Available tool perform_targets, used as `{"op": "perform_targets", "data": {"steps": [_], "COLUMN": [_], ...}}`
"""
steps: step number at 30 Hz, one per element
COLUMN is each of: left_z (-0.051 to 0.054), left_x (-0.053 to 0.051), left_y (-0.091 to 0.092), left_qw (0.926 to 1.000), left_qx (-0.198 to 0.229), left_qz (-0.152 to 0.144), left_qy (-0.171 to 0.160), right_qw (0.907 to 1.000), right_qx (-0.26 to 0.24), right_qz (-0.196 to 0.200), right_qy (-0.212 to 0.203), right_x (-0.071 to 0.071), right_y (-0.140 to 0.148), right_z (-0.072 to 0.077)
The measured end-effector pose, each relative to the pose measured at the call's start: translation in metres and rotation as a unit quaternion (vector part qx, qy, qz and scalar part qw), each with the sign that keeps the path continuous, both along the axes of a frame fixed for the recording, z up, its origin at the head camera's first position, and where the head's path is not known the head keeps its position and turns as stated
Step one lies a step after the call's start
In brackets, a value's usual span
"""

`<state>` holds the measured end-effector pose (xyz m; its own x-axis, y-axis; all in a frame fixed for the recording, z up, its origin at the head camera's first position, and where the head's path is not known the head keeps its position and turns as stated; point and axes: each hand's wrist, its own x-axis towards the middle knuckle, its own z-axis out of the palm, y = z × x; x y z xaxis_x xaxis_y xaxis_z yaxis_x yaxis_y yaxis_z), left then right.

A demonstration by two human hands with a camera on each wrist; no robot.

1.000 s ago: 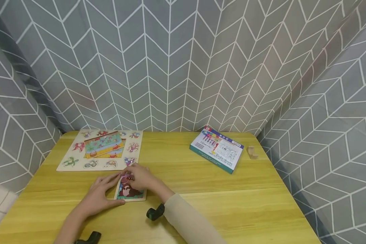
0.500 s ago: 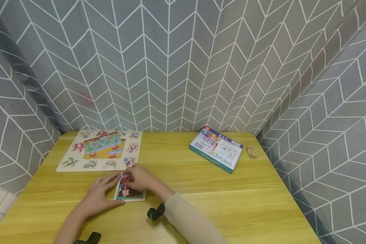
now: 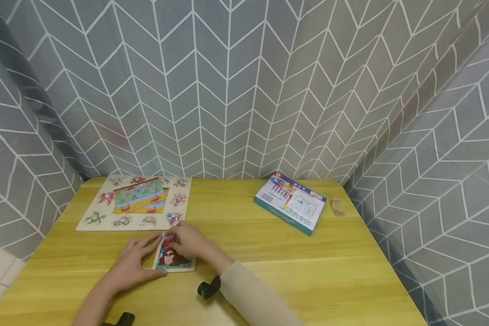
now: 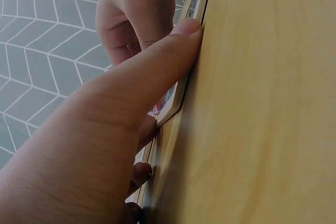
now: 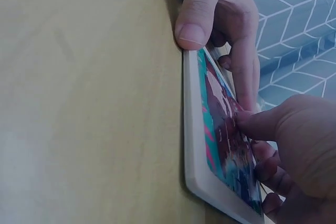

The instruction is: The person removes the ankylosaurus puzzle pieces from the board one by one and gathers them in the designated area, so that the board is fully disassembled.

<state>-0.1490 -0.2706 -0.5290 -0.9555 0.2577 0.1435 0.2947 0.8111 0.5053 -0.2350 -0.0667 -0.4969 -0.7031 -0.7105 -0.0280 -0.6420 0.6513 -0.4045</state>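
Observation:
A small wood-framed picture puzzle [image 3: 173, 260] with a brown animal on it lies flat on the table between the hands. My left hand [image 3: 131, 263] holds its left side, the thumb at the near edge and a finger at the far corner. Over the top of the picture, my right hand [image 3: 190, 240] bends its fingers and thumb onto the puzzle. In the right wrist view the right thumb [image 5: 254, 124] touches the picture, while the other fingertips meet the far edge. Any loose piece beneath these fingers is hidden.
Behind the hands lies a large white board [image 3: 81, 224] with animal pieces around it and colourful cards [image 3: 140, 192] on top. A flat box [image 3: 291, 201] sits at the back right, beside a small beige piece [image 3: 337, 207]. Patterned curtains [image 3: 228, 90] surround the yellow table [image 3: 309, 280].
Both hands stay on the puzzle in nearly the same place, with only slight movement of the right fingers. The head view has shifted a little.

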Motion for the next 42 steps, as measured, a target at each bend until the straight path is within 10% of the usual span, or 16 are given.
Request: {"op": "perform_targets", "data": {"steps": [20, 42], "left_z": [-0.003, -0.001], "left_x": [0.004, 0.002], "left_y": [0.000, 0.000], "left_qw": [1.0000, 0.9999], "left_qx": [0.001, -0.002], "left_qz": [0.001, -0.004], "left_qy": [-0.001, -0.010], "right_qw": [0.9907, 0.9825], "right_qx": [-0.126, -0.156], "right_qz": [-0.051, -0.100], "right_qy": [-0.009, -0.014], "right_x": [0.000, 0.000], "right_y": [0.059, 0.116], "right_z": [0.001, -0.025]}}
